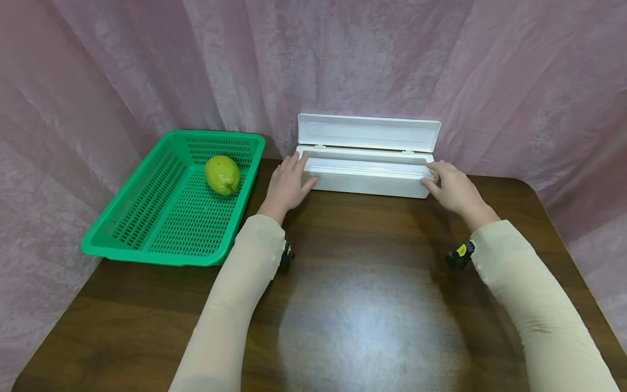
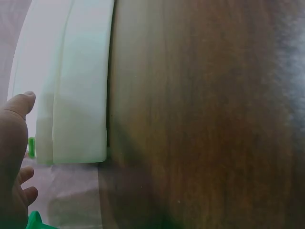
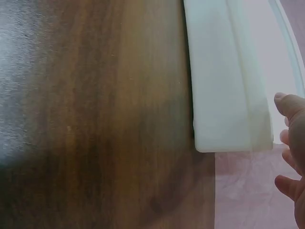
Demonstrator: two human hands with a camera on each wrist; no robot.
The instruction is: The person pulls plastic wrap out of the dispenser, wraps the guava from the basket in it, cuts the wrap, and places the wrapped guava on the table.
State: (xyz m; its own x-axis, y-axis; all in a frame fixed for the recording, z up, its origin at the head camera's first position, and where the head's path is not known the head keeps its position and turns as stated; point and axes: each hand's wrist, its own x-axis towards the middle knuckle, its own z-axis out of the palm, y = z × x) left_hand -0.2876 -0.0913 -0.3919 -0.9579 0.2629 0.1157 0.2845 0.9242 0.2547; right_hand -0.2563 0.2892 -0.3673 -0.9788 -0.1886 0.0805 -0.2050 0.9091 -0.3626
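A long white box [image 1: 367,184], which looks like a cling film dispenser, lies at the back of the table with its lid [image 1: 369,133] raised. Inside it, a pale shiny roll [image 1: 362,165] runs lengthwise. At the box's left end is my left hand [image 1: 286,186], fingers extended over the corner and thumb spread toward the front. My right hand [image 1: 454,188] is at the opposite end, its thumb by the front corner and its fingers around the side. Both wrist views show thumbs near the box's upper edge, with the other fingers loosely bent beyond its ends.
To the left stands a green plastic basket [image 1: 223,247] with slotted walls, holding one yellow-green fruit [image 1: 222,175]. A pink curtain [image 1: 372,60] hangs right behind the box. The dark wooden table [image 1: 352,261] has a rounded back right corner.
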